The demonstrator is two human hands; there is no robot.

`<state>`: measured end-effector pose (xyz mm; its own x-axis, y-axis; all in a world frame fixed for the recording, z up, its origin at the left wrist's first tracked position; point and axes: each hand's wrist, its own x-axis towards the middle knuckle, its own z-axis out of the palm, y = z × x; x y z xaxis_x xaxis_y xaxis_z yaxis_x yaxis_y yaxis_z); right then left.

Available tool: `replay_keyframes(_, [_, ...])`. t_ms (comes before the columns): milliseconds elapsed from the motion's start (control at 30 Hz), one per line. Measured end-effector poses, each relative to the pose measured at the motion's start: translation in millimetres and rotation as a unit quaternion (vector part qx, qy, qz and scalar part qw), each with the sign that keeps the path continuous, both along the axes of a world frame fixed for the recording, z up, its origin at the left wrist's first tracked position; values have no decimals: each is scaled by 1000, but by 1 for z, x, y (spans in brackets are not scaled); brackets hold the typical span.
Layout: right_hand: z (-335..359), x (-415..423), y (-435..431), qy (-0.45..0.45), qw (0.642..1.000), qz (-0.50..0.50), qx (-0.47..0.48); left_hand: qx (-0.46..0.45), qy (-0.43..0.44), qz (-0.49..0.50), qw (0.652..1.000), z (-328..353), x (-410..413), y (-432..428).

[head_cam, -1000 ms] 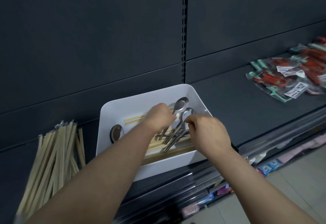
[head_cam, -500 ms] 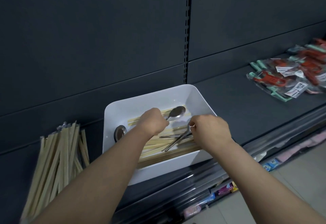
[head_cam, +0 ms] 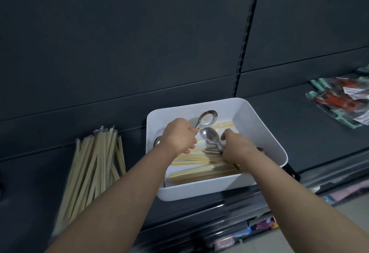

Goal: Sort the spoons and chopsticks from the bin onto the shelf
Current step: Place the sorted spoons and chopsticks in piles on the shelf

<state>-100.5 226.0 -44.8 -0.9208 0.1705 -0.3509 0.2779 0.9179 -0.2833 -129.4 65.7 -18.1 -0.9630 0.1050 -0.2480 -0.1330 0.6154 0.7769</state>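
Left hand (head_cam: 178, 136): we see fingers curled round the handle of a shiny steel spoon (head_cam: 207, 117).
Right hand (head_cam: 238, 149): fingers apparently pinch a second steel spoon (head_cam: 210, 136), inside the white plastic bin (head_cam: 257, 125).

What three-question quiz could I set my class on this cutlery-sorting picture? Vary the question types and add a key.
1. True or false: the left hand holds the upper spoon by its handle.
2. Choose one: the chopstick bundle on the shelf lies (A) left of the white bin, (B) right of it, (C) inside it.
3. Short answer: what does the right hand grip, and what lies beneath that in the bin?

Key: 1 true. 2 A. 3 the lower spoon; under it lie loose chopsticks.
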Motion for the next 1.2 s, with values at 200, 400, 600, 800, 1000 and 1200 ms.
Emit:
replay_keyframes(200, [18, -8, -9, 127, 984, -52, -110, 83, 66, 97, 990, 8, 4, -15])
replay_keyframes(400, [61, -5, -90, 210, 957, 36, -195, 141, 169, 219, 950, 20, 16, -81])
replay_keyframes(600, [49, 14, -221, 150, 957, 140, -206, 114, 119, 325, 931, -2, 55, -210])
replay_keyframes(800, [6, 35, -355, 62, 948, 151, -272, 72, 40, 404, 911, -28, 110, -360])
replay_keyframes(1000, [-24, 49, -452, 31, 936, 112, -331, -45, -12, 404, 913, -52, 141, -466])
replay_keyframes(1200, [-41, 49, -505, 23, 930, 159, -330, -88, 4, 367, 926, -55, 136, -492])
